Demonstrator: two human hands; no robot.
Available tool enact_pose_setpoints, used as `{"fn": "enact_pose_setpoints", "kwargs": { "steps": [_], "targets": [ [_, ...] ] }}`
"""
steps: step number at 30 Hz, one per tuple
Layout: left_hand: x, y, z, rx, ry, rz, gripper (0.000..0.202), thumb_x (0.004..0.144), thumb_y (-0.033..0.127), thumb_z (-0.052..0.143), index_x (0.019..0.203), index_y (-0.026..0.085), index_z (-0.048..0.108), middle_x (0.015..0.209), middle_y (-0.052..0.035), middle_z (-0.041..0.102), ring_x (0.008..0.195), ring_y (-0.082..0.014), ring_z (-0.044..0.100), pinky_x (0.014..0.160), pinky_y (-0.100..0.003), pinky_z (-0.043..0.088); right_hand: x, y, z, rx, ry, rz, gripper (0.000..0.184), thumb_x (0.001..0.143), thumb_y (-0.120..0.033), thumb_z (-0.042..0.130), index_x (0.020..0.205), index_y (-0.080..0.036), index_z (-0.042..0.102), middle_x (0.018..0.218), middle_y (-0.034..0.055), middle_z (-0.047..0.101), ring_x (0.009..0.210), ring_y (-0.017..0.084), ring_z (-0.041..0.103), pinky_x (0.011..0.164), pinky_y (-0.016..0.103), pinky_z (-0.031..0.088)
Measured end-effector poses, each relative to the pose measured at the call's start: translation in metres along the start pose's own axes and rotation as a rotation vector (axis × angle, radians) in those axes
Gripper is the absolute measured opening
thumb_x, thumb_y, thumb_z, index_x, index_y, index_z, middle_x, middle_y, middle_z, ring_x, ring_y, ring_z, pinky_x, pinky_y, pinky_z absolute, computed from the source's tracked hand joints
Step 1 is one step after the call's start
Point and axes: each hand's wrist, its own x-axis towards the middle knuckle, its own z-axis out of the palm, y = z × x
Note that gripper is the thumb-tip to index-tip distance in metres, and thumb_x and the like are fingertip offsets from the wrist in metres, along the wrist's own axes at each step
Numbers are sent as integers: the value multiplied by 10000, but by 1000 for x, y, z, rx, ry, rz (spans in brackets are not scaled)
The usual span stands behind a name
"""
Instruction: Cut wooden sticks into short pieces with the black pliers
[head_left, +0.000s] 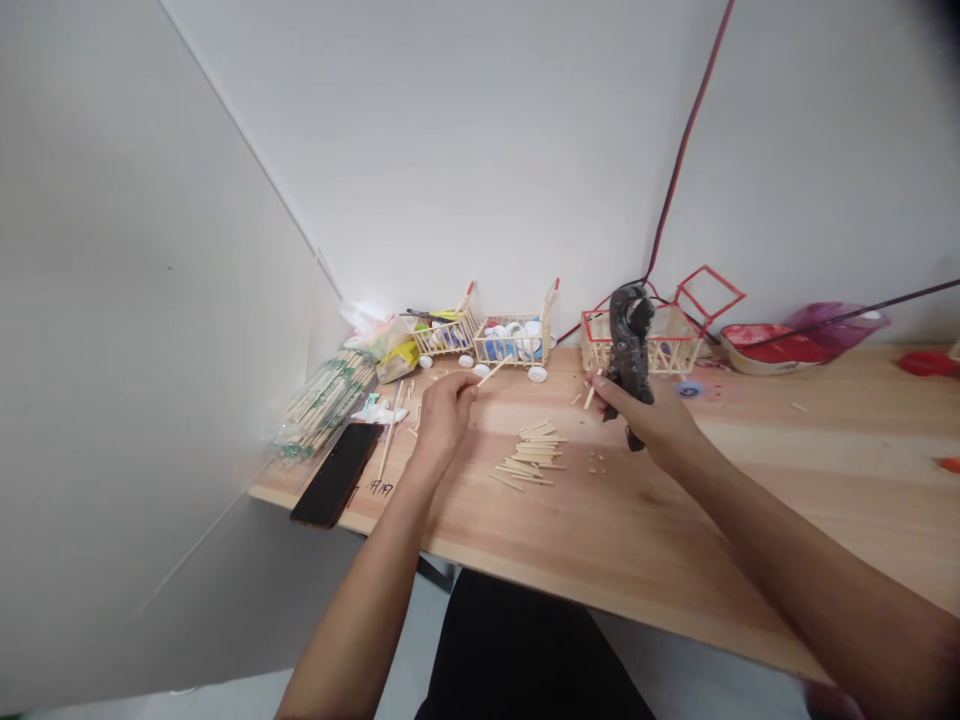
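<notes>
My left hand (444, 412) is closed in a pinch on a thin wooden stick (495, 370) that points up and to the right, above the wooden table (600, 520). My right hand (651, 420) grips a dark glue gun (630, 350) held upright, and a short stick piece (590, 393) shows at its fingertips. Between the two hands lies a pile of cut wooden sticks (531, 455) on the table.
Small stick-built carts (514, 342) with white wheels stand along the wall, one with red edging (667, 335). A black phone (337, 474) lies at the table's left edge beside a bundle of packed sticks (324, 400). A red cable (686, 140) climbs the wall. A red-stained bowl (776, 350) sits right.
</notes>
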Motion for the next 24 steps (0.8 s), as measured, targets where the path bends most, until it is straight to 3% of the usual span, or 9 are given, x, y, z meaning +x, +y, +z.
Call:
{"fn": "enact_pose_setpoints", "kwargs": {
  "steps": [3, 10, 14, 19, 21, 24],
  "targets": [
    [-2, 15, 3, -187, -65, -13, 180, 810, 155, 564, 882, 173, 728, 818, -30, 727, 777, -183, 639, 734, -276, 447, -2, -4, 0, 25, -9, -11, 363, 800, -550, 638, 828, -187, 641, 644, 15, 581, 609, 168, 547, 589, 306, 446],
    [-16, 47, 19, -353, -98, 28, 175, 777, 149, 611, 855, 201, 759, 874, -24, 748, 804, -179, 644, 741, -270, 456, -2, -10, 0, 126, 25, 20, 388, 767, -521, 686, 908, -161, 660, 659, 7, 578, 620, 153, 544, 575, 282, 456],
    [-17, 50, 27, -450, -179, -28, 166, 776, 166, 602, 841, 185, 754, 822, -25, 736, 760, -165, 627, 708, -260, 450, -1, -7, 1, 186, -1, -5, 351, 777, -508, 693, 854, -171, 634, 660, -4, 556, 630, 144, 536, 596, 278, 465],
    [-17, 48, 34, -563, -276, -98, 136, 771, 227, 607, 791, 162, 725, 692, -2, 660, 553, -97, 488, 525, -214, 354, -1, -6, 0, 223, -8, -49, 301, 805, -469, 682, 892, -187, 625, 688, -10, 561, 649, 142, 541, 629, 283, 469],
    [-17, 49, 35, -621, -332, -129, 169, 775, 254, 615, 861, 154, 721, 679, 0, 647, 505, -80, 449, 491, -208, 331, -1, -7, -1, 205, -10, -50, 286, 808, -466, 678, 861, -193, 613, 674, -11, 563, 642, 143, 538, 628, 284, 463],
    [-19, 50, 29, -627, -341, -140, 249, 760, 260, 659, 975, 145, 709, 706, -12, 665, 541, -88, 504, 517, -209, 375, -1, -8, -1, 128, 7, -51, 297, 816, -473, 658, 740, -194, 591, 642, -4, 561, 633, 146, 535, 612, 280, 446]
  ]
}}
